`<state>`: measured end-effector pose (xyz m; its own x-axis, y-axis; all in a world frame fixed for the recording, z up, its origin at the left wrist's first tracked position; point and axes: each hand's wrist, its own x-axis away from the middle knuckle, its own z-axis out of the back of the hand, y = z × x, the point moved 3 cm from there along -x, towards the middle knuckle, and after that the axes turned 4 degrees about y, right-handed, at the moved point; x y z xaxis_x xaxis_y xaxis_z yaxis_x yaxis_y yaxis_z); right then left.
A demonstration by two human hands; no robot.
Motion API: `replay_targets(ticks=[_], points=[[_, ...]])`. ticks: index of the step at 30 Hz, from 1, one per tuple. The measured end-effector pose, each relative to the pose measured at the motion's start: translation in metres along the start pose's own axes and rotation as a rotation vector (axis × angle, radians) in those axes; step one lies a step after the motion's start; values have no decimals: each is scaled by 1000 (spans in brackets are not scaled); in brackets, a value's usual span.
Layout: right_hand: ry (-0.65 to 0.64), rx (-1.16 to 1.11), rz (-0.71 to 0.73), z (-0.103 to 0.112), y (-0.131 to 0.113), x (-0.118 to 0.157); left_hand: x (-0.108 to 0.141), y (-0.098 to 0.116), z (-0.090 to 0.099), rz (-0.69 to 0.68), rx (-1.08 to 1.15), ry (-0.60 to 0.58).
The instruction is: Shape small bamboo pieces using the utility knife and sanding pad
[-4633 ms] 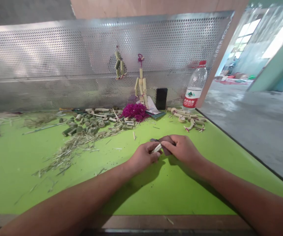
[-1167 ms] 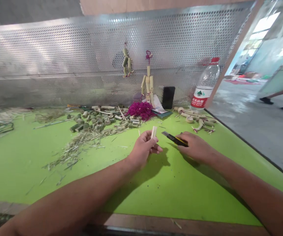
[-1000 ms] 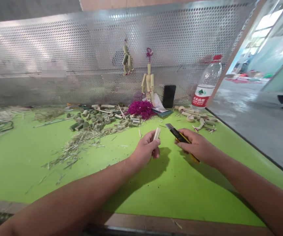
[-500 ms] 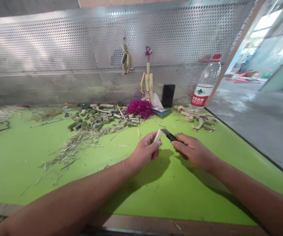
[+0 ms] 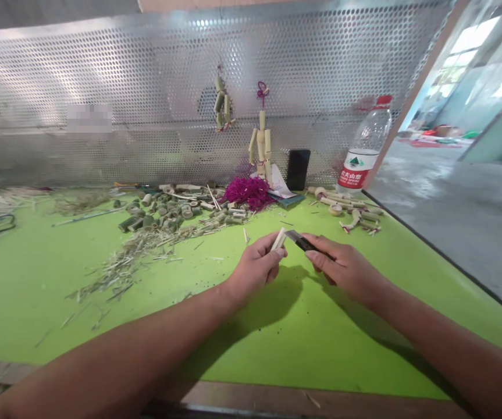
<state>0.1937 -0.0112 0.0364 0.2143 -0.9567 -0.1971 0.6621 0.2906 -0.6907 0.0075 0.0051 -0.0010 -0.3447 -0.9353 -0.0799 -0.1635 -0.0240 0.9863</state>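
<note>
The left hand (image 5: 257,265), just below the frame's centre, has thumb and fingers pinched around a stick (image 5: 279,240), whose pale end tilts up and right. Just to the right, the right hand (image 5: 342,265) has its fingers wrapped around a knife (image 5: 306,243), the blade reaching the stick's upper end; contact cannot be told. Tubes (image 5: 170,216) and shavings (image 5: 120,267) lie left of centre, string (image 5: 248,193) above the hands, a bottle (image 5: 364,151) at upper right.
</note>
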Motion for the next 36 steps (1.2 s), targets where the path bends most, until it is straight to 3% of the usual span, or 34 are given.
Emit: replay_targets(ticks=[8, 15, 21, 36], points=[[-39, -79, 4, -3, 1, -1, 3, 5, 2, -13, -94, 22], [-118, -198, -100, -7, 10, 1, 1, 3, 1, -28, -107, 30], [-82, -105, -39, -2, 5, -1, 0, 3, 0, -40, -105, 19], [-141, -58, -25, 2, 4, -3, 5, 7, 2, 44, -132, 0]])
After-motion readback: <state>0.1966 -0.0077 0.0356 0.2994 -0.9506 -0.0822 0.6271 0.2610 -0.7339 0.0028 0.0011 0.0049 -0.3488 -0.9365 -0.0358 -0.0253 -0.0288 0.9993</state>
